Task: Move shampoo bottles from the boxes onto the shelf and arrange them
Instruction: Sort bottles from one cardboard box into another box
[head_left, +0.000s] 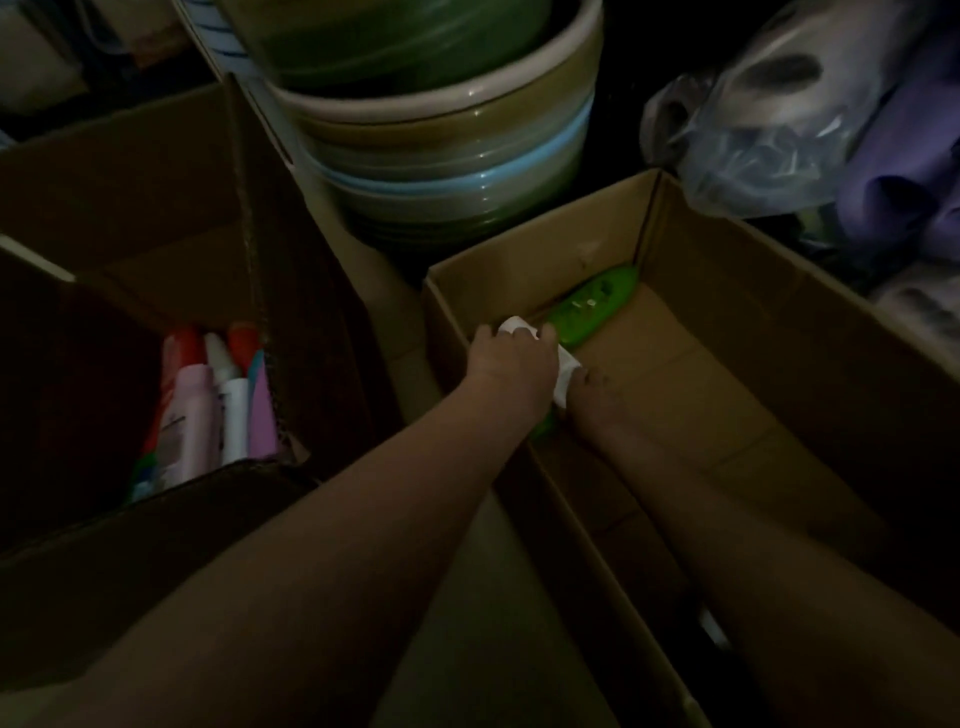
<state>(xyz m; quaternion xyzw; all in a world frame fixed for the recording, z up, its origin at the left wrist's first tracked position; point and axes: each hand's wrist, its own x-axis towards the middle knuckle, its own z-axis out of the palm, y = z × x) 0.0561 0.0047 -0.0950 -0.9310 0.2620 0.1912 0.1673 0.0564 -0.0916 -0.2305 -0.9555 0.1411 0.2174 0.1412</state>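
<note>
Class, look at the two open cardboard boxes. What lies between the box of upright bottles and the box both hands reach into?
In the head view, a bare cardboard flap fills the gap between the left box and the right box. The left forearm crosses above it.

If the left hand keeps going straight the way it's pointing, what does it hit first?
The left hand already grips the white cap; straight on lies the green bottle, then likely the box's far wall. Depth is unclear.
</note>
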